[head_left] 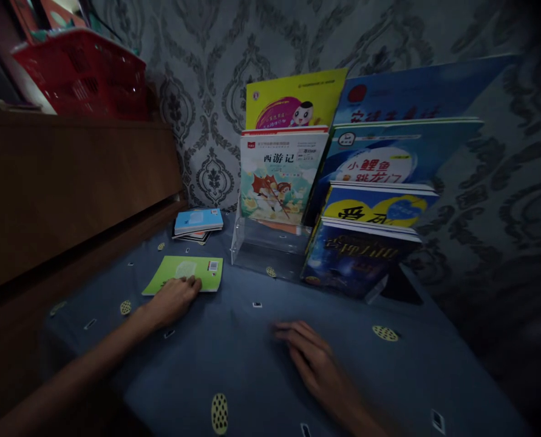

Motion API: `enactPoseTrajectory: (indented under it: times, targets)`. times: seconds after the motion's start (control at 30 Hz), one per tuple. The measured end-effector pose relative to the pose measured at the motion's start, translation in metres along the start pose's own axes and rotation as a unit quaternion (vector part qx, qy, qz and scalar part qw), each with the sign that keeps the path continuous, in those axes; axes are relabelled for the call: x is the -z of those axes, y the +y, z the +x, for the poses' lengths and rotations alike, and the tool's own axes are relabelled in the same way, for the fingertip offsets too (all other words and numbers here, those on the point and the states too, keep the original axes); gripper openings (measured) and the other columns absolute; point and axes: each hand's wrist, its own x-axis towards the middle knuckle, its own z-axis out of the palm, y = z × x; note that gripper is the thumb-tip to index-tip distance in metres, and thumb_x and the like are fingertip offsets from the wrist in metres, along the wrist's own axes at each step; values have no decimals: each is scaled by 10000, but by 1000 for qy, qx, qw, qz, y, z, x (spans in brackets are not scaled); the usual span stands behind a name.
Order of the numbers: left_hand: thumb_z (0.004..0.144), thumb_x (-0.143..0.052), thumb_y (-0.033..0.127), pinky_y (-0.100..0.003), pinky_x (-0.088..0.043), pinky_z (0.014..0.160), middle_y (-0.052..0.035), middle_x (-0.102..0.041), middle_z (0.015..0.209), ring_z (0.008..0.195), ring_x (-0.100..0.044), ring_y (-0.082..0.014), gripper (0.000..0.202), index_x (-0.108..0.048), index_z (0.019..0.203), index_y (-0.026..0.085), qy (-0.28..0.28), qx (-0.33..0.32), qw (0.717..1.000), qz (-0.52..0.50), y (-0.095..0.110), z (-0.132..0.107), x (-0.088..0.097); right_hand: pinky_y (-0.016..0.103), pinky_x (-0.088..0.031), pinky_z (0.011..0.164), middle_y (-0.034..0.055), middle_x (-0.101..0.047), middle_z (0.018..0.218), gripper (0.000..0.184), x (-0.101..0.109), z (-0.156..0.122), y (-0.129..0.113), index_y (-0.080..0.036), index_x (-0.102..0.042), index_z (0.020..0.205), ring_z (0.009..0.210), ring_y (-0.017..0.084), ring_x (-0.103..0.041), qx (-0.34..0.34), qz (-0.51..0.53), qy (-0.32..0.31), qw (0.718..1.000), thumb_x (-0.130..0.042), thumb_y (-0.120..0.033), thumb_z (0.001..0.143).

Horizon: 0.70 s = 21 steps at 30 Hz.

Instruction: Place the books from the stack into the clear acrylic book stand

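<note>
My left hand rests with its fingertips on the near edge of a green booklet that lies flat on the blue cloth. The fingers are curled over the edge; whether they grip it is unclear. My right hand lies flat on the cloth with its fingers stretched out, holding nothing. Behind the hands stands a clear acrylic rack with several children's books upright in tiers, a white-covered book at its left and a dark blue book at front right.
A small stack of thin books lies on the cloth behind the green booklet. A wooden ledge runs along the left, with a red basket on top. Patterned wallpaper stands behind the rack.
</note>
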Motion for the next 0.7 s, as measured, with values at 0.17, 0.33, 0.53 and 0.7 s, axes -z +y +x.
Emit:
enactPoseTrajectory:
  times: [0.17,0.33,0.53,0.7]
  targets:
    - [890,-374,-14,-412,-565,794,-185,-651,1169,1032,-669,-302,378,-546,1204,105,-30,-30,998,35,34,-17,11,381,-579,881,98,-715,1075,294,1,2,-4,-220,-674,1032,1014,219,-677,-1,15,9,1000,-421,-95,952]
    - [874,-403,-35,-435,-587,814,-220,-564,1336,1149,-623,-327,500,-460,1354,93,-15,-105,993,54,68,-24,8,396,-573,897,89,-708,1084,300,2,5,-9,-230,-664,1080,1037,220,-665,1,23,25,999,-437,-81,952]
    - [904,-440,20,-463,-580,848,-265,-566,1333,1224,-581,-373,469,-473,1371,59,71,-204,975,47,130,-15,-4,412,-567,904,95,-697,1112,284,6,2,-8,-227,-655,1087,1055,221,-646,2,13,73,997,-462,-71,948]
    - [961,-421,104,-513,-529,943,-267,-553,1374,1271,-551,-386,446,-451,1400,33,167,-275,946,34,175,2,-7,445,-543,963,105,-695,1133,295,22,-8,4,-216,-669,1084,1107,234,-637,-24,-22,41,999,-451,-77,942]
